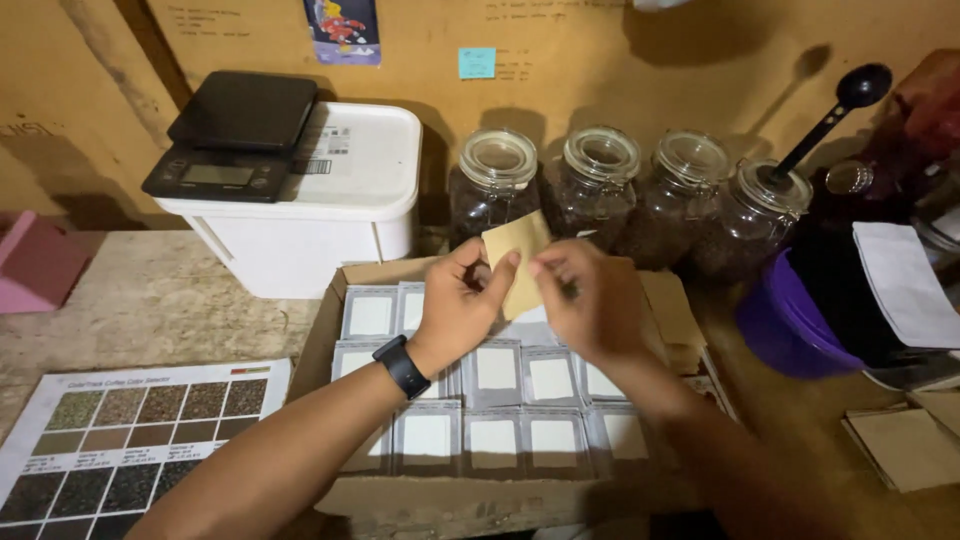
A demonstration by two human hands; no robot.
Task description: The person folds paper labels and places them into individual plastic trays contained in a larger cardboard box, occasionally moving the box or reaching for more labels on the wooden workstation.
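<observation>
My left hand (462, 303) and my right hand (583, 297) meet above an open cardboard box (440, 497). Together they pinch a small tan paper pouch (520, 242), held upright between the fingertips of both hands. A black watch (401, 365) sits on my left wrist. Below the hands, the box holds several rows of small silver packets with white labels (495, 438), standing side by side.
A white lidded tub (340, 200) with a black scale (238, 135) on top stands at the back left. Several glass jars of dark beans (600, 185) line the wall. A purple bucket (785, 325) with a black scoop (835, 115) is right. A colour chart sheet (120, 430) lies front left.
</observation>
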